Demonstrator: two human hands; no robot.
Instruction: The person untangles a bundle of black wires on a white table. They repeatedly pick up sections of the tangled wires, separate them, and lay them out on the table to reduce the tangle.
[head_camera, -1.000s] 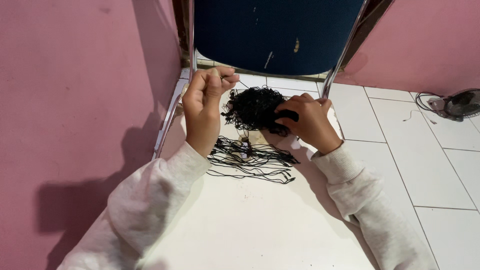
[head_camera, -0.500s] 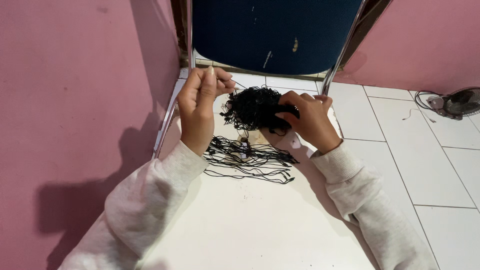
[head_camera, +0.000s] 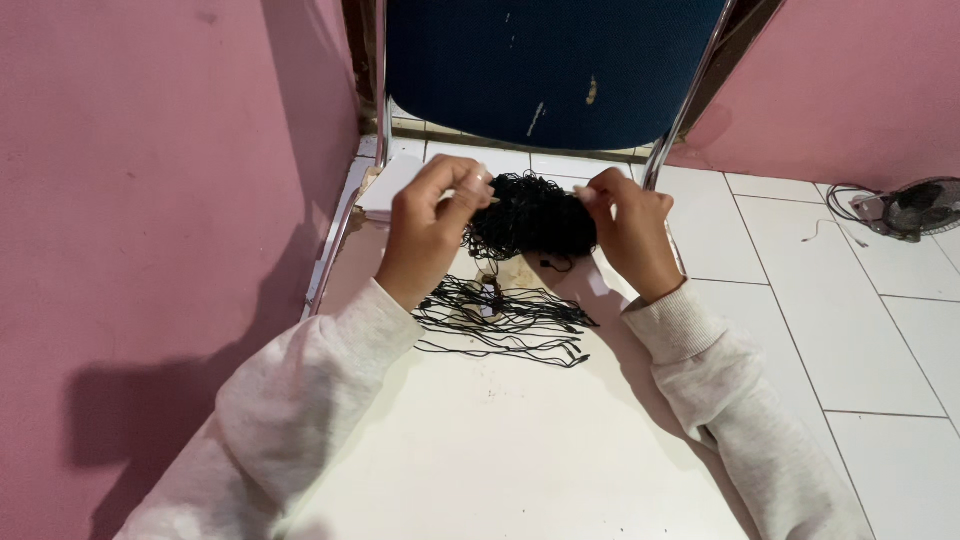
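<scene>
Where loose cords (head_camera: 505, 320) lie spread — both hands at the black tangle (head_camera: 530, 215).

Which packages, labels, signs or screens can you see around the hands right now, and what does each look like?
No package, sign or screen shows.
Small white tag-like pieces: among the laid-out black cords on the white table; too small to tell whether they are labels.
Left hand and right hand: both at the tangled black cord bundle.

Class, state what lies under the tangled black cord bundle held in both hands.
Under the tangled black cord bundle: white tabletop, a small brownish object and straightened black cords. The spot directly beneath the bundle is hidden.
</scene>
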